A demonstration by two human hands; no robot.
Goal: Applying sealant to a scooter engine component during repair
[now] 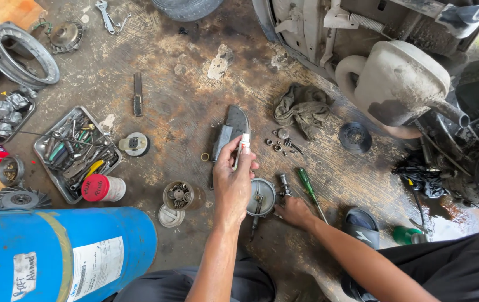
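Here, the left hand (231, 182) is closed around a small white tube (242, 146) with a red band, held up over the dirty floor (183, 95), and the right hand (293, 211) rests on the floor with its fingers touching a round grey metal part (261, 197) just below the tube. Beside that part lies a green screwdriver (308, 187), and little bolts (281, 142) sit near a grey rag (303, 109). To the left stand a can with a red lid (102, 188), a metal tray of tools (74, 152), and a big blue tank (55, 254) with white rectangle labels.
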